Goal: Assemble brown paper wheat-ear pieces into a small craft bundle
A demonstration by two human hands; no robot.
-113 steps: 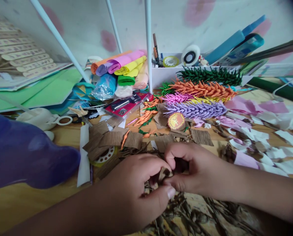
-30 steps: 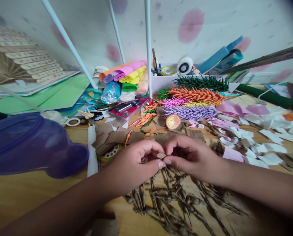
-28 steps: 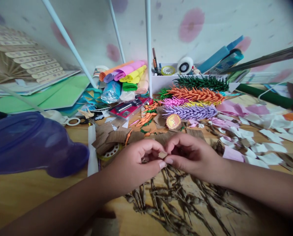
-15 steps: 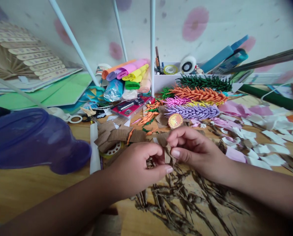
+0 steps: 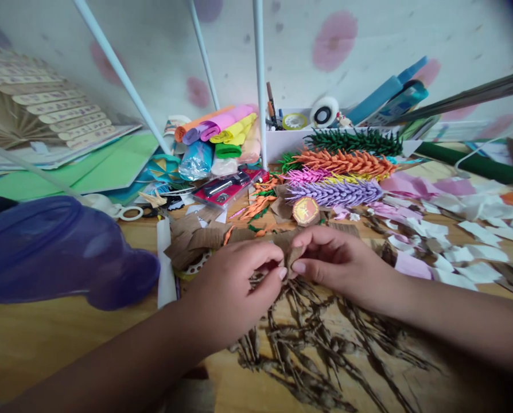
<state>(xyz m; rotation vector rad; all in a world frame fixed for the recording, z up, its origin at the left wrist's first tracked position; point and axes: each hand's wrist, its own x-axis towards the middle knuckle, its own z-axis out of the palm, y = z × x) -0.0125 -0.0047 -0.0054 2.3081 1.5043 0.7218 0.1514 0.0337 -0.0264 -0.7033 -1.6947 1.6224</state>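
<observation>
Between my two hands is a small strip of brown crepe paper (image 5: 294,259), pinched at both ends. My left hand (image 5: 239,287) grips its lower left end between thumb and forefinger. The thumb and fingertips of my right hand (image 5: 334,264) press on its right side. Below the hands, many twisted brown paper pieces (image 5: 312,355) lie spread over the wooden table. Behind my left hand are flat brown paper strips (image 5: 196,235), partly covering a tape roll (image 5: 194,267). A round gold-and-red sticker (image 5: 305,211) sits just beyond my right hand.
A purple translucent container (image 5: 58,252) stands at the left, near white-handled scissors (image 5: 129,213). Purple (image 5: 334,193), orange and green paper spikes lie at the back. Crepe paper rolls (image 5: 222,126) are piled beside a pale upright rod (image 5: 260,86). White and pink scraps (image 5: 450,241) cover the right.
My hands have drawn closer together, and the brown paper strip between them looks narrower and more folded. The whole view has shifted slightly.
</observation>
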